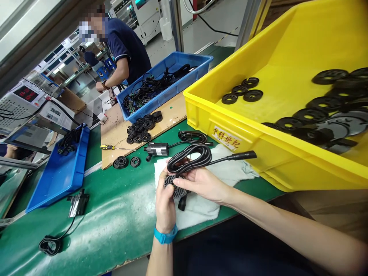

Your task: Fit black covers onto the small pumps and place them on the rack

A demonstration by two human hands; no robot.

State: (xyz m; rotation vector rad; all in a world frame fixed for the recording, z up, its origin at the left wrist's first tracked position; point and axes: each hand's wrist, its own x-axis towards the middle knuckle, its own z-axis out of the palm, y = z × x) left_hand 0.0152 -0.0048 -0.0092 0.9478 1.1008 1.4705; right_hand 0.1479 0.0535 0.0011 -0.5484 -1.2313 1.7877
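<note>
The left hand (165,205) is gripping a small black pump (176,190) above a white cloth (198,212) on the bench (115,230), while the right hand (202,184) is holding its coiled cable (188,158) (a firm, steady hold is keeping the cable clear).
</note>
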